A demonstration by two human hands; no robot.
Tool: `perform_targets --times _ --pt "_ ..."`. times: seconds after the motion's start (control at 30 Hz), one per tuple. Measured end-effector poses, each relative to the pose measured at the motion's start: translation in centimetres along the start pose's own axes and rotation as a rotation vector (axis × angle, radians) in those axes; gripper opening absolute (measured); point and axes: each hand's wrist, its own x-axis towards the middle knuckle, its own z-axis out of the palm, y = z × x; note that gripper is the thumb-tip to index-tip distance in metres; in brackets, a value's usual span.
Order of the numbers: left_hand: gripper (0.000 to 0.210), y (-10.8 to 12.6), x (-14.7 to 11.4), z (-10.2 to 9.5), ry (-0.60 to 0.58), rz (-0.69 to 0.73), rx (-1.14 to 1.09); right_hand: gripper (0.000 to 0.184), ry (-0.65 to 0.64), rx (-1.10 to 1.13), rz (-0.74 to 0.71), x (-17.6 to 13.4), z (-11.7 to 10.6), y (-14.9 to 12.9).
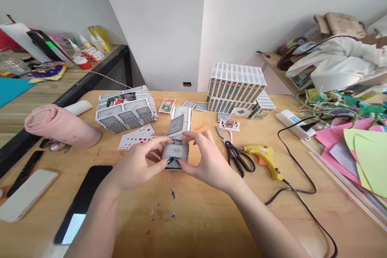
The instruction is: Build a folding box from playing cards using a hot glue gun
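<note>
- Near the centre of the frame, the card strip (178,125), faced with grey patterned cards, lies lengthwise on the wooden table (199,221), its near end towards the bottom of the picture.
- Left hand (137,161): thumb and forefinger are closed on the left part of that near end, thumb at the near edge, forefinger farther up, apparently to press the card flat.
- Right hand (208,159): it pinches the right part the same way; having both sides gripped probably spreads the pressure and stops the strip twisting.
- Just left of centre, face-up cards (136,137) are fanned by the left wrist, probably within easy reach; above them sits a card-covered box (127,119) with loose things showing in its top opening.
- Right of centre, the black-handled scissors (238,159) and the yellow glue gun (263,155) lie side by side, seemingly set down handy to the right arm, with the gun's nozzle close to the scissors.
- Beyond them, towards the upper right, card packs (236,82) are stacked against the wall, likely out of the working space.
- At lower left, a phone (83,201) lies flat beside the left forearm.
</note>
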Motion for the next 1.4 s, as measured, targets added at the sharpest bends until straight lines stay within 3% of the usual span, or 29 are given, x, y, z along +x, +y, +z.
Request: perform_targets --times 0.47,0.7,0.9,1.0,1.1,1.2,1.3,1.4 --pt "0.035 0.6 0.8 -0.9 -0.032 -0.061 0.098 0.036 -0.036 0.044 0.016 0.7 0.0 -0.3" --pt "0.036 -0.3 0.7 -0.6 -0.071 -0.102 0.000 0.036 -0.044 0.071 0.028 0.7 -0.1 -0.2" --pt "0.036 -0.9 0.2 -0.6 -0.059 -0.133 -0.064 0.040 -0.024 0.222 -0.010 0.6 -0.1 0.6" --pt "0.037 -0.9 0.1 -0.8 -0.033 -0.123 -0.082 0.033 0.068 0.350 0.048 0.9 -0.8 1.4" --pt "0.035 -0.9 0.1 -0.8 -0.004 -0.084 -0.073 0.015 0.293 0.475 0.222 1.4 -2.1 2.4" --pt "0.034 -1.0 0.2 -0.8 0.010 -0.062 -0.064 0.020 0.447 0.537 0.352 1.7 -3.6 3.0" --pt "0.035 -1.1 0.2 -0.8 0.015 -0.052 -0.071 0.024 0.492 0.561 0.360 1.7 -4.7 3.4" --pt "0.035 -1.2 0.2 -0.7 0.018 -0.058 -0.078 0.029 0.430 0.582 0.369 1.6 -5.1 3.8"
